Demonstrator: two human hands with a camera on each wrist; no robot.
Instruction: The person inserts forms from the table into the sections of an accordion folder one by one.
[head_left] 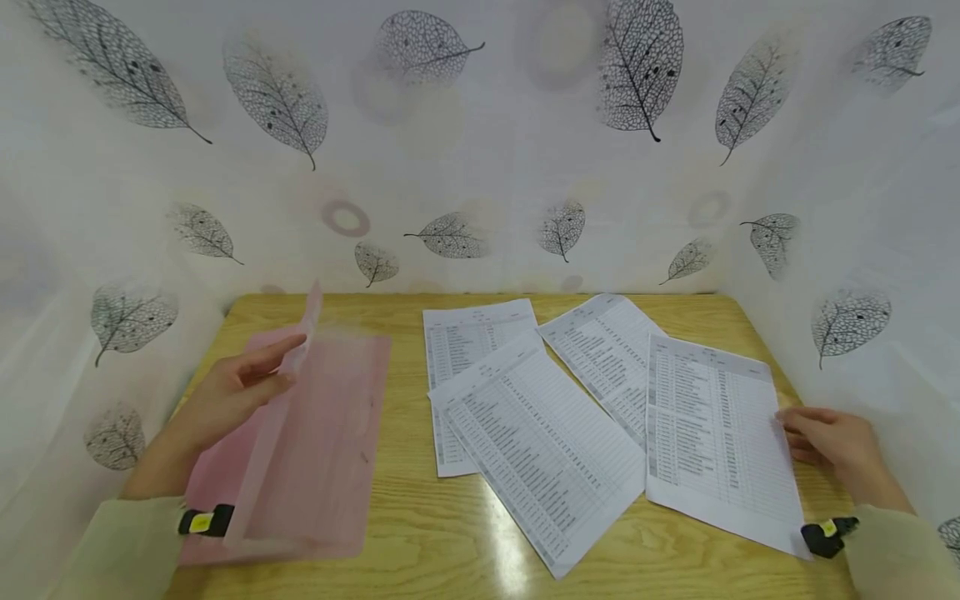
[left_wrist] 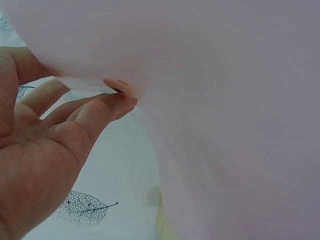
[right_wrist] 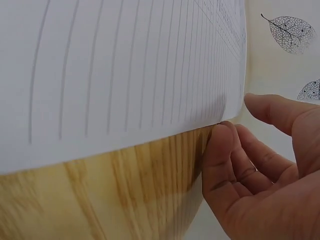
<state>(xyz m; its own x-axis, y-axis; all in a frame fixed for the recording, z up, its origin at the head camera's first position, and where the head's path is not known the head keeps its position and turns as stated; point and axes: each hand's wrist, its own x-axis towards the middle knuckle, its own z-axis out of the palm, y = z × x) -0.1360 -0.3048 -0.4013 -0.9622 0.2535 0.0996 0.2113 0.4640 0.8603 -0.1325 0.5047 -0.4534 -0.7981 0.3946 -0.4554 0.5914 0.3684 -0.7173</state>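
Note:
At the left lies a pink translucent plastic folder (head_left: 333, 450), its cover (left_wrist: 220, 100) raised in a steep curve. My left hand (head_left: 240, 392) pinches the edge of that cover between thumb and fingers. In the left wrist view the cover fills most of the picture, with the left hand (left_wrist: 65, 130) at its edge. On the right is a printed table sheet (head_left: 712, 433), tilted slightly. My right hand (head_left: 832, 442) holds its right edge. Up close, the thumb and bent fingers of the right hand (right_wrist: 265, 165) meet at the sheet's edge (right_wrist: 125, 120).
Three more printed sheets lie in the middle: one at the back (head_left: 465, 333), one in front (head_left: 540, 458) overlapping it, and another (head_left: 600, 358) partly under the right-hand sheet. They rest on a wooden table (head_left: 405, 517). Leaf-patterned white curtain (head_left: 480, 167) encloses the back and sides.

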